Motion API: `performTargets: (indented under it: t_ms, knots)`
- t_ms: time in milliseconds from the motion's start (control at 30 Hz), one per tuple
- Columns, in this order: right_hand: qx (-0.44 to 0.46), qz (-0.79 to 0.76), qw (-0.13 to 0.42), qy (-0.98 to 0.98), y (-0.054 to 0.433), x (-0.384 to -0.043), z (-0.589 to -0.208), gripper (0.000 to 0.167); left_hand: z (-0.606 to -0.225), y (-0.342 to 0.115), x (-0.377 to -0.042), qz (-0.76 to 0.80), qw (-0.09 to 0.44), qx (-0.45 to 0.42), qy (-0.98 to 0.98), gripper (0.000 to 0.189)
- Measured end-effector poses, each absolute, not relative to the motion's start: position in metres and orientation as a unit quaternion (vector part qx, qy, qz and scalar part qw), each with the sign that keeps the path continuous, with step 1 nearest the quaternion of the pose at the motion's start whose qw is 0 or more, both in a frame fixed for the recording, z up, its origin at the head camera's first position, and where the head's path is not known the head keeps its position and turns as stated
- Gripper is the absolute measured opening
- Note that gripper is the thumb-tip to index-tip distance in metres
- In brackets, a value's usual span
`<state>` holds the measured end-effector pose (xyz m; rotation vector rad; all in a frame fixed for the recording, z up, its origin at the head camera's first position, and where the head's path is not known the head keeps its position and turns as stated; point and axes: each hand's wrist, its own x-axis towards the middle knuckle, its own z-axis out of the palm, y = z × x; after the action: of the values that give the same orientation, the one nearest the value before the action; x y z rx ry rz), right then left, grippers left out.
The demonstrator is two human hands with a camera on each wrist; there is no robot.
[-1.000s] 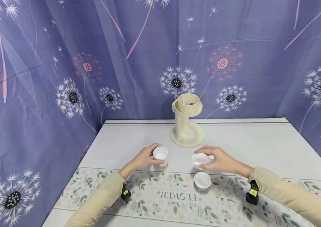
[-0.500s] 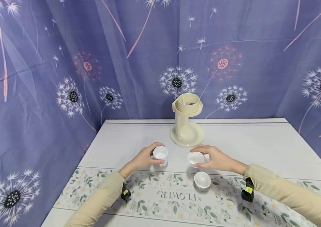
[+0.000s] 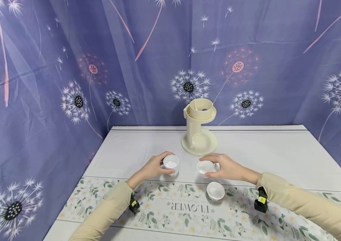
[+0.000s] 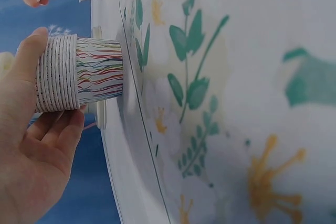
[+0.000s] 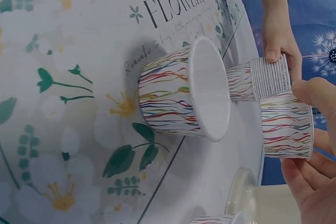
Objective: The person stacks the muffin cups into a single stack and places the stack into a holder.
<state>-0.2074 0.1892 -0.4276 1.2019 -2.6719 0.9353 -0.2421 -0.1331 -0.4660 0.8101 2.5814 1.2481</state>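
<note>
My left hand (image 3: 153,167) grips a stack of paper cups (image 4: 100,72), its many rims nested under the thumb and fingers; the lowest cup's base is right at the tabletop. The cups are white with wavy coloured lines. To its right, my right hand (image 3: 227,167) pinches a single paper cup (image 5: 286,124) of the same pattern between thumb and fingers, raised above the table, mouth up. In front of that hand another paper cup (image 3: 215,190) stands upright on the printed cloth. One more paper cup (image 5: 216,219) shows partly behind the right hand.
A cream stand (image 3: 193,132) with a round base and a ring-shaped holder on top stands behind the hands, near the table's back edge. The white tablecloth (image 3: 264,144) has a floral band (image 3: 185,221) along the front. A purple dandelion curtain (image 3: 146,83) encloses the back and sides.
My right hand has moved left with its paper cup, closer to the stack. The left hand with the stack and the front cup have stayed in place.
</note>
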Motion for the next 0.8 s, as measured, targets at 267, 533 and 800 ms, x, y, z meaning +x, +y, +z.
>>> performTargets:
  t_ms: [267,533,800]
  knots:
    - [0.386,0.305,0.022,-0.87,0.183,-0.209,-0.421,0.051,-0.466,-0.133,-0.244,0.421,0.084,0.272,0.861,0.062]
    - [0.377,0.3,0.022,-0.876,0.175,-0.21,-0.419,0.054,-0.465,-0.133,-0.244,0.426,0.09,0.278,0.857,0.064]
    - [0.381,0.294,0.032,-0.876,0.168,-0.213,-0.415,0.051,-0.461,-0.132,-0.241,0.434,0.084,0.279,0.852,0.062]
